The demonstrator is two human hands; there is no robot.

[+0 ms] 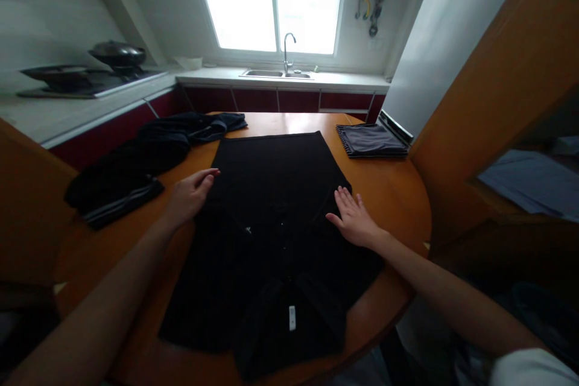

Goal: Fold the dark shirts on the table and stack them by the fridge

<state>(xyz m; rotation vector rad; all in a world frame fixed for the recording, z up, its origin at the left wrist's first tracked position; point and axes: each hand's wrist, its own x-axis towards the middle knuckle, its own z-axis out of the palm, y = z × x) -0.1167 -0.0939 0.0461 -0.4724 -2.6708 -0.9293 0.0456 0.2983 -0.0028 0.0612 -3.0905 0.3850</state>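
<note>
A black collared shirt (275, 193) with a buttoned placket lies spread on the wooden table, its hem at the far side. Its collar, with a white label (292, 318) inside, is nearest me. At the shirt's left edge, my left hand (189, 196) has its fingers extended together and slightly curved, the thumb close to them; no lifted cloth shows there. My right hand (355, 217) rests flat on the shirt's right side near the sleeve, fingers stretched out and thumb apart. Neither hand visibly grips anything.
Dark clothes (149, 151) with white stripes lie heaped on the table (384, 184) at left. A folded grey garment (373, 140) sits at the back right. Beyond are a sink (265, 73), a stove (102, 83) with pans, and a tall pale cabinet or fridge (434, 36).
</note>
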